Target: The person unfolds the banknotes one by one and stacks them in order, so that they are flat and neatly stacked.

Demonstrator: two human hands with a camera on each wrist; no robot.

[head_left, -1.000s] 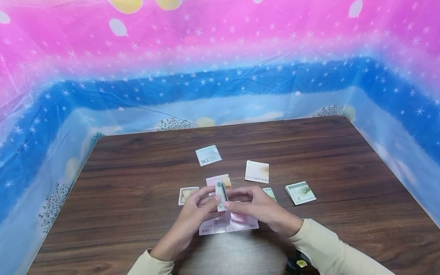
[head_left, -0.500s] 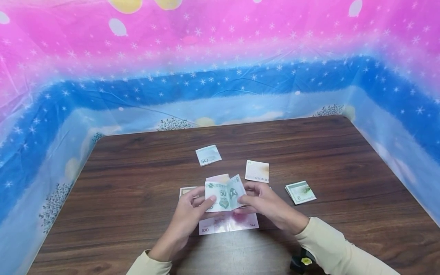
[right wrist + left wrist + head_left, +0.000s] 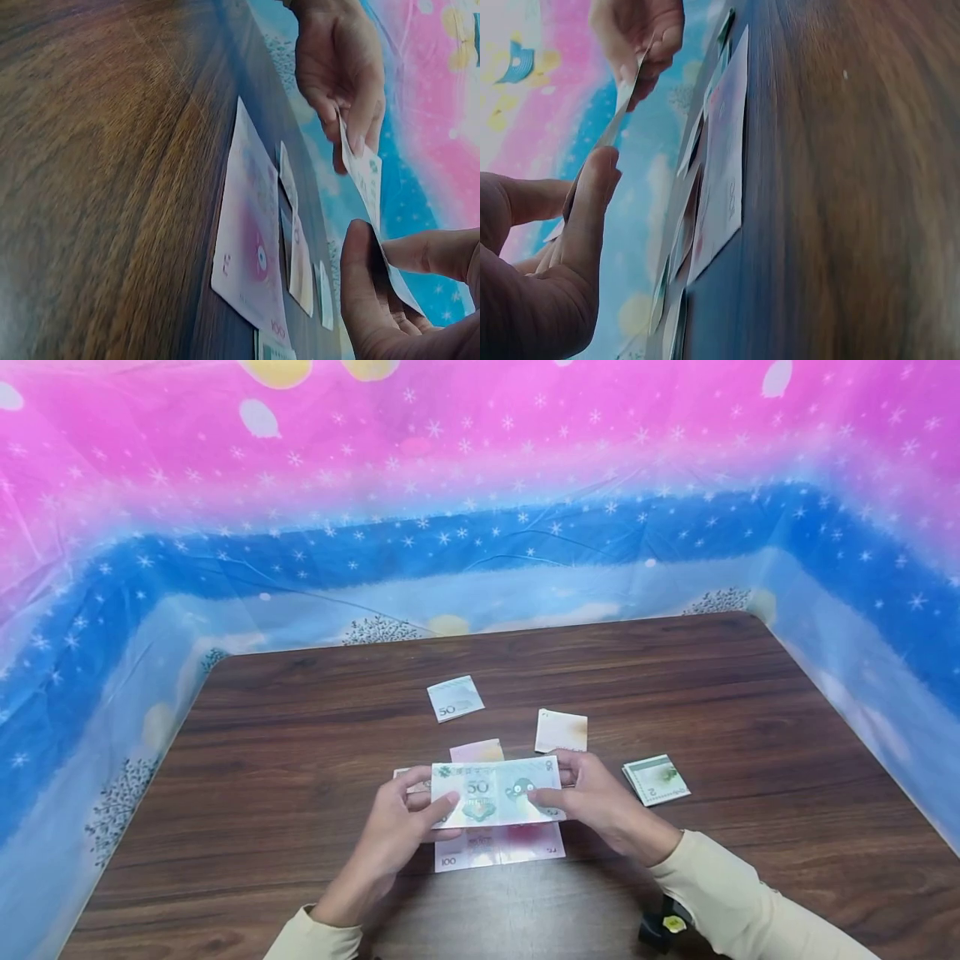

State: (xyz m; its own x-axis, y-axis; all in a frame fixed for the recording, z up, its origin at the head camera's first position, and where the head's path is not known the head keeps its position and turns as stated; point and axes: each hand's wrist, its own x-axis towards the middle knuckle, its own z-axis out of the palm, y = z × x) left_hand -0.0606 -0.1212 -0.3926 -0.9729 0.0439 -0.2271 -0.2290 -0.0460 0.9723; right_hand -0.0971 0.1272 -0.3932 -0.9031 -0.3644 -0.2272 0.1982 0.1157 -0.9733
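Note:
A green 50 banknote (image 3: 491, 793), unfolded with a crease down its middle, is held above the table between both hands. My left hand (image 3: 401, 818) pinches its left end, thumb on the near face and fingers behind. The right hand (image 3: 600, 802) pinches the opposite end the same way. Below it a pink 100 banknote (image 3: 498, 852) lies spread on the table, partly covered from the head view. In the left wrist view the held green banknote (image 3: 609, 131) shows edge-on, well off the tabletop. The right wrist view shows the pink banknote (image 3: 247, 225) flat, with a fold line.
Folded banknotes lie around: a 50 note (image 3: 455, 698) at the back, a pale note (image 3: 562, 731), a green note (image 3: 656, 779) at right, and a pinkish note (image 3: 476, 750) behind the hands. A black object with a yellow mark (image 3: 663, 927) is by the right sleeve.
The green banknote went from folded narrow to opened out flat, as my hands drew apart sideways. The notes on the table stayed where they were.

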